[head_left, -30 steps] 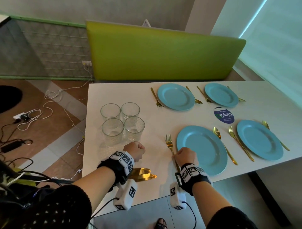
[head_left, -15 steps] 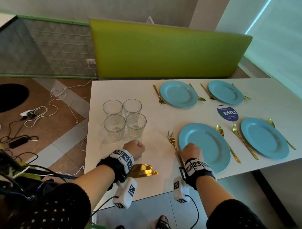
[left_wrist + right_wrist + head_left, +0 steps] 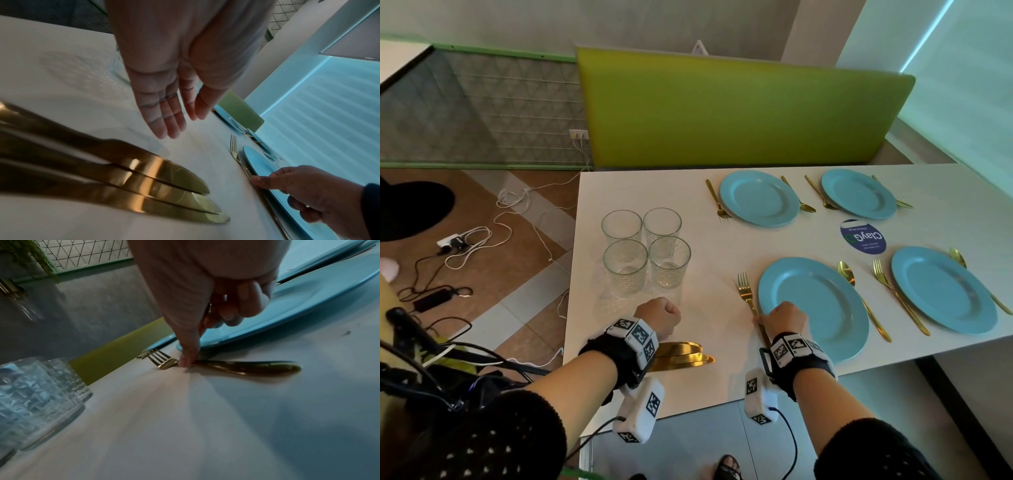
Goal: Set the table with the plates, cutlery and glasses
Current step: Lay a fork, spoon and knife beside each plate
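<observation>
Past the fingertips a green upholstered bench back fronts a pale wall. Off the left little-finger side, brown floor with white cables — perhaps a power strip — while right, cool bluish light.

the left hand hangs above the white table with fingers straight and together, three gold knives lying side by side just below, while the right hand touches a gold fork beside a blue plate.
</observation>
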The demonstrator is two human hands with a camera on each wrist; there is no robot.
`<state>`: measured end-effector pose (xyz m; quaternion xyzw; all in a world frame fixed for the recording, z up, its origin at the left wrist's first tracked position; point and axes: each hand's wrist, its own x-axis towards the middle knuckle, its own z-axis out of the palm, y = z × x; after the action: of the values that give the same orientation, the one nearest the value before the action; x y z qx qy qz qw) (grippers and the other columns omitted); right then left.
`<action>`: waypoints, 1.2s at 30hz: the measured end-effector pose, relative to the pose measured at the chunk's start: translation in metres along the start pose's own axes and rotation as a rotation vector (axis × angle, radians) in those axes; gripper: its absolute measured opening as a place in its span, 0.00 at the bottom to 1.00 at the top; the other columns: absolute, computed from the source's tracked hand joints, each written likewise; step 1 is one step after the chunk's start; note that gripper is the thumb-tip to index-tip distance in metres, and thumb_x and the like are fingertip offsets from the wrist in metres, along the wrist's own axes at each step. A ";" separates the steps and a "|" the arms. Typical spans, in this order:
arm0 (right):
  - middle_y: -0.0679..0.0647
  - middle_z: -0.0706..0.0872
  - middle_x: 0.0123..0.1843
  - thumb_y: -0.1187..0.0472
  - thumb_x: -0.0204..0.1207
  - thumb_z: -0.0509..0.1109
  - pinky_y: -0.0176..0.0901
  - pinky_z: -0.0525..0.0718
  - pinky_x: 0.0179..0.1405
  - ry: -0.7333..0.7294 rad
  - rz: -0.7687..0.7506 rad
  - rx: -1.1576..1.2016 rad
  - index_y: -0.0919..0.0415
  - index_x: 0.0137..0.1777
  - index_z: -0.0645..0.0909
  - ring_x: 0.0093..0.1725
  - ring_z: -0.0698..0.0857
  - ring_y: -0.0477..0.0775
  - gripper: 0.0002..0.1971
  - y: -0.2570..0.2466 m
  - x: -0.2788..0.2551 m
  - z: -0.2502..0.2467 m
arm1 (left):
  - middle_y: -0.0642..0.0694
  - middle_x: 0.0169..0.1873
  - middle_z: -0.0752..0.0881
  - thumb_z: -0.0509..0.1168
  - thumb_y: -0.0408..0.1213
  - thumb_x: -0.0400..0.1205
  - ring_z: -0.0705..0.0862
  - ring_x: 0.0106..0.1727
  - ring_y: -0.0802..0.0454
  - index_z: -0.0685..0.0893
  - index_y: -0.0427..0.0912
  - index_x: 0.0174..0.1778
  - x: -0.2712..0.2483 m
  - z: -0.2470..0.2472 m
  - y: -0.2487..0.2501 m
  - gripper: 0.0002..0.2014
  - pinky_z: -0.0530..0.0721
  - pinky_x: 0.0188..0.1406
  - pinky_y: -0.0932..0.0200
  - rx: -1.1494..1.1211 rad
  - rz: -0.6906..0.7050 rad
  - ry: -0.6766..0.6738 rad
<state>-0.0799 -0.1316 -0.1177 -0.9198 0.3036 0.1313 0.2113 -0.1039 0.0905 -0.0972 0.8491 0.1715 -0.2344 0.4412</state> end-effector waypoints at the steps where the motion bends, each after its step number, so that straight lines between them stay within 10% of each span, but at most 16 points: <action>1: 0.61 0.89 0.49 0.48 0.66 0.79 0.46 0.84 0.42 -0.001 -0.001 0.006 0.64 0.49 0.84 0.50 0.87 0.62 0.20 0.000 -0.001 0.000 | 0.44 0.50 0.85 0.64 0.37 0.79 0.84 0.51 0.48 0.78 0.48 0.40 0.000 -0.002 -0.002 0.03 0.84 0.56 0.57 0.075 0.000 0.006; 8: 0.61 0.87 0.50 0.45 0.70 0.75 0.43 0.78 0.42 -0.010 -0.065 0.042 0.66 0.51 0.83 0.52 0.85 0.61 0.22 -0.004 -0.011 -0.005 | 0.40 0.68 0.71 0.76 0.43 0.70 0.73 0.70 0.42 0.68 0.41 0.71 -0.012 -0.018 -0.020 0.36 0.76 0.65 0.52 0.705 -0.050 -0.127; 20: 0.59 0.86 0.54 0.47 0.71 0.75 0.48 0.83 0.51 -0.027 -0.179 -0.028 0.64 0.52 0.82 0.54 0.85 0.59 0.20 -0.012 -0.050 -0.007 | 0.36 0.68 0.77 0.54 0.27 0.84 0.78 0.69 0.39 0.77 0.32 0.68 -0.033 -0.031 -0.050 0.17 0.75 0.69 0.53 1.055 0.198 -0.100; 30: 0.54 0.81 0.45 0.52 0.72 0.75 0.46 0.82 0.50 -0.050 -0.234 -0.015 0.54 0.28 0.69 0.46 0.81 0.54 0.19 -0.024 -0.069 -0.008 | 0.36 0.67 0.79 0.58 0.30 0.83 0.80 0.67 0.40 0.79 0.34 0.67 -0.019 -0.038 -0.050 0.16 0.78 0.65 0.55 1.120 0.229 -0.128; 36: 0.53 0.83 0.49 0.53 0.72 0.75 0.43 0.80 0.50 -0.101 -0.285 -0.022 0.58 0.47 0.81 0.48 0.81 0.52 0.11 -0.028 -0.069 0.000 | 0.36 0.66 0.80 0.63 0.30 0.80 0.82 0.66 0.40 0.78 0.34 0.67 -0.008 -0.040 -0.055 0.18 0.79 0.63 0.55 1.097 0.224 -0.146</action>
<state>-0.1161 -0.0764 -0.0835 -0.9479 0.1576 0.1495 0.2328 -0.1283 0.1531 -0.1091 0.9487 -0.0978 -0.2990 -0.0321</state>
